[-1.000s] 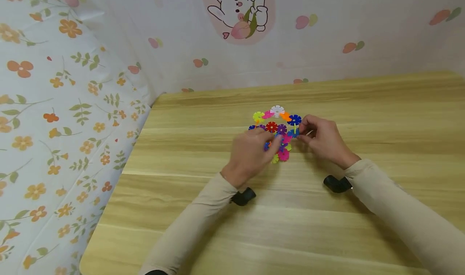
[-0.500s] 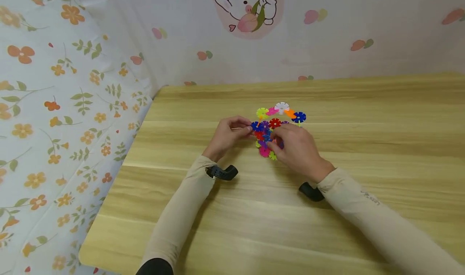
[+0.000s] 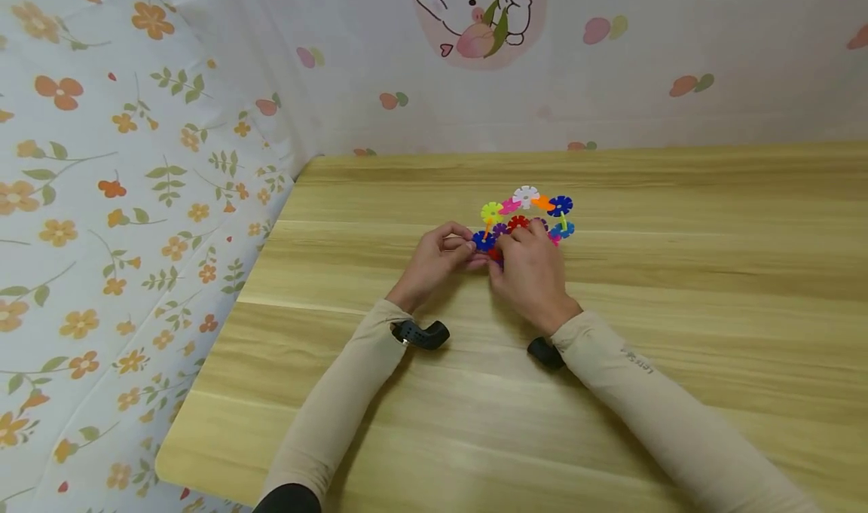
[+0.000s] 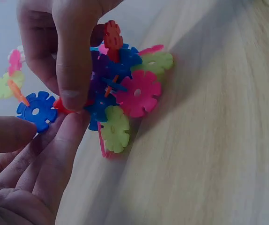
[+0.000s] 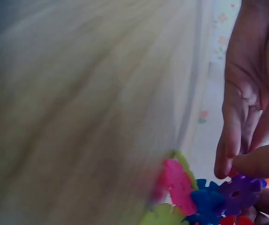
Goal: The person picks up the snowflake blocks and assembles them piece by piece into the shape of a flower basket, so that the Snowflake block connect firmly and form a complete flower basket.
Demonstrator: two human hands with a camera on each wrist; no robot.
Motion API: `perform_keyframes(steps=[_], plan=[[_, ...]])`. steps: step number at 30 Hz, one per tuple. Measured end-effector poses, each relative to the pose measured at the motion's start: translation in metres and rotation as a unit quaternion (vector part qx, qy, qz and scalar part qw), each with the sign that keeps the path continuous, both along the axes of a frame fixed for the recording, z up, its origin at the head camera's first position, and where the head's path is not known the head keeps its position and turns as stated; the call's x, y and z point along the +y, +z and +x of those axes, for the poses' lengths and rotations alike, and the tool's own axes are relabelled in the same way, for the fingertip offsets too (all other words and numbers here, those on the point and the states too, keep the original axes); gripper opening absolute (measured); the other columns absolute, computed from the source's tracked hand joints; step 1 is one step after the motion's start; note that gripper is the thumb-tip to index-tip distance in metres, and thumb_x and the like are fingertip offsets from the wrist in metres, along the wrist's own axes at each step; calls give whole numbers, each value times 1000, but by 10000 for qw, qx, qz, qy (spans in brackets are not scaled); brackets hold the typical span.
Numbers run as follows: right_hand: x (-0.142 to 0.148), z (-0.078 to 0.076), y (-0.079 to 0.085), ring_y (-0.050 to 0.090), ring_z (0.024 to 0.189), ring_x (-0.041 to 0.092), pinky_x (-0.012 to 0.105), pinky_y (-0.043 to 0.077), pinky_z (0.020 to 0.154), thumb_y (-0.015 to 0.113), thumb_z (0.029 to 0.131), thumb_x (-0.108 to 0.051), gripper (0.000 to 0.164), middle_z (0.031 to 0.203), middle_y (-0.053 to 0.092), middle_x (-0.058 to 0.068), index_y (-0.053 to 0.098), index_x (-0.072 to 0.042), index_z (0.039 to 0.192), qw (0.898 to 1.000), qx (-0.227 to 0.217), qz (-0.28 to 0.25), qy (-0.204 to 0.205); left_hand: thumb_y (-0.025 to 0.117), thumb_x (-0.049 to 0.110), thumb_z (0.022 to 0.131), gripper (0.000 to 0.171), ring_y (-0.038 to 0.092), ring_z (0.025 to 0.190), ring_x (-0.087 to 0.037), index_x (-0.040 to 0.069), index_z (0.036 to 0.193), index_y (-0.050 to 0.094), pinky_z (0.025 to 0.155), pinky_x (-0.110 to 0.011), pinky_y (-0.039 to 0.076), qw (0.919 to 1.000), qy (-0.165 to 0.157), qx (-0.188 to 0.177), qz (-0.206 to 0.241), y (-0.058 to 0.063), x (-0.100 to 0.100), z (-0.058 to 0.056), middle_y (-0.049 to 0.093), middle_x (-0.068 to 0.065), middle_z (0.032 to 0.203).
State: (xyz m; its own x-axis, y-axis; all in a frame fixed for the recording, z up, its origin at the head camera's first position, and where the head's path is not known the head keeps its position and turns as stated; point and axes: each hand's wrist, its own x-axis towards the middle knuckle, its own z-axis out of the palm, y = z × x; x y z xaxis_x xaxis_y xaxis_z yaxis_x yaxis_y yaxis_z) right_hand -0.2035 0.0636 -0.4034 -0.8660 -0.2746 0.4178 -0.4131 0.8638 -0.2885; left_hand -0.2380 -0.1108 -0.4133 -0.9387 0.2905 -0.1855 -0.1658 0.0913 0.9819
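A structure of joined plastic snowflake discs (image 3: 526, 196) sits over the table, its upper ring of white, pink, orange, yellow-green and blue discs uncovered. My left hand (image 3: 437, 263) pinches a blue snowflake disc (image 4: 41, 112) at the structure's left side, thumb on its edge and fingers beneath. Over the front, my right hand (image 3: 536, 278) grips the structure; its thumb presses by a red disc (image 4: 62, 106) beside the left fingertips. Pink (image 4: 140, 93) and yellow-green (image 4: 115, 130) discs jut from the lower part, which the right hand hides in the head view. A purple disc (image 5: 240, 193) lies near the right thumb.
The wood-grain table (image 3: 678, 219) extends under both forearms. Behind it hangs a white cloth (image 3: 325, 114) with a rabbit print, and a flowered cloth (image 3: 156, 234) covers the left side. Black straps (image 3: 423, 335) show at the wrists.
The left hand has moved from the structure's front to its left side. My right hand has crossed from the right side to the front. The structure has tilted, hiding its lower discs.
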Motion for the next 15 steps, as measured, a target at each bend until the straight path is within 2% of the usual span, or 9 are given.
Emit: perform_keyframes(steps=[2, 4, 8, 12, 15], plan=[[0, 0, -2, 58, 91, 36, 41, 48, 85, 76, 85, -23, 29, 91, 75, 21, 74, 5, 93, 10000, 44, -53, -45, 53, 0, 101, 12, 75, 87, -17, -2, 113, 54, 87, -32, 61, 9995, -57, 213, -211, -1, 0, 1, 70, -27, 111], [-1, 0, -4, 59, 89, 36, 41, 47, 84, 76, 85, -23, 29, 90, 75, 21, 74, 5, 92, 9999, 96, -64, -85, 56, 1, 100, 12, 76, 91, -21, -2, 112, 57, 87, -32, 61, 9961, -166, 604, -617, -2, 0, 1, 72, -26, 111], [-3, -2, -6, 61, 88, 36, 41, 48, 85, 75, 84, -24, 31, 88, 75, 21, 75, 7, 91, 9997, 137, -102, -196, 62, 4, 97, 12, 76, 98, -28, -1, 109, 64, 86, -30, 61, 9813, -348, 1373, -1307, -2, 1, 1, 75, -22, 107], [-5, -4, -5, 62, 85, 36, 41, 49, 86, 73, 85, -20, 27, 84, 75, 21, 75, 7, 88, 9993, 98, -237, -272, 64, 7, 97, 12, 76, 96, -29, -2, 104, 67, 83, -29, 62, 9742, -467, 1667, -1448, -2, 5, 1, 75, -21, 104], [-5, -5, -5, 62, 80, 34, 39, 50, 78, 71, 84, -14, 20, 76, 74, 18, 75, 5, 78, 9987, 193, -407, -239, 65, 8, 97, 13, 77, 93, -29, -4, 101, 69, 81, -27, 62, 9691, -525, 1835, -1564, -1, 8, 0, 75, -21, 101]])
